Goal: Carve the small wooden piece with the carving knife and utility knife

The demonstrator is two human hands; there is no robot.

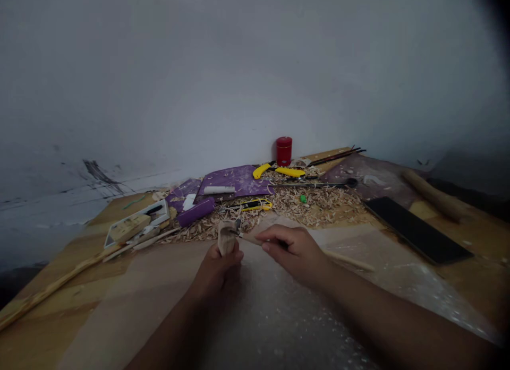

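Here, above the table [59, 333], the left hand [219, 261] is wrapped around a pale wooden piece [227, 241], and the right hand [292, 248] pinches a wooden-handled tool [251, 238], its metal tip at the piece. Beyond lie shavings [334, 203]; farther, a red canister [283, 148] bears a pale marking [283, 162] too small to read.

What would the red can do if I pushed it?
The red can might tip, since it stands upright and looks taller than wide. The wall close behind would probably stop it falling backward. On its side, it would likely roll, because it looks round.
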